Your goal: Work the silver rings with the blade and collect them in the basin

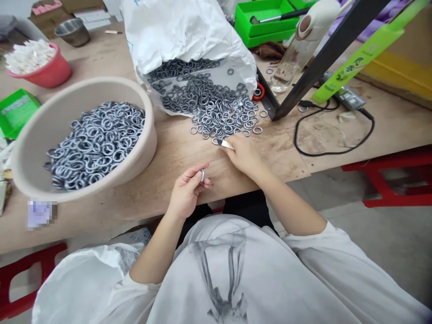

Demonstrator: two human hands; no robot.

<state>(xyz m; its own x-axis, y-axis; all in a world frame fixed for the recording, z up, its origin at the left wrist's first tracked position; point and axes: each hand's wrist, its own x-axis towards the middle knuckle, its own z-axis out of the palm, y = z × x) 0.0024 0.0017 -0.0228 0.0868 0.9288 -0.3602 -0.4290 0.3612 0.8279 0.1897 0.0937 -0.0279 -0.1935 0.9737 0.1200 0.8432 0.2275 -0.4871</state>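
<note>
Just over the table's front edge, my left hand (187,189) pinches one grey ring (202,176) between thumb and fingers. My right hand (243,154) is closed on a small flat tool (227,144) with a pale body and a dark end. That dark end is at a single ring (215,141) on the near side of a loose ring pile (222,117). The pile spills from the mouth of a white sack (189,31). To the left stands a big beige basin (150,130) holding many similar rings.
A red bowl (60,72) of white pieces, a metal bowl (72,33) and a green bin (16,114) stand at the left. A dark metal frame (303,63), a bottle (290,58), a black cable (297,139) and green trays (249,27) are at the right and back.
</note>
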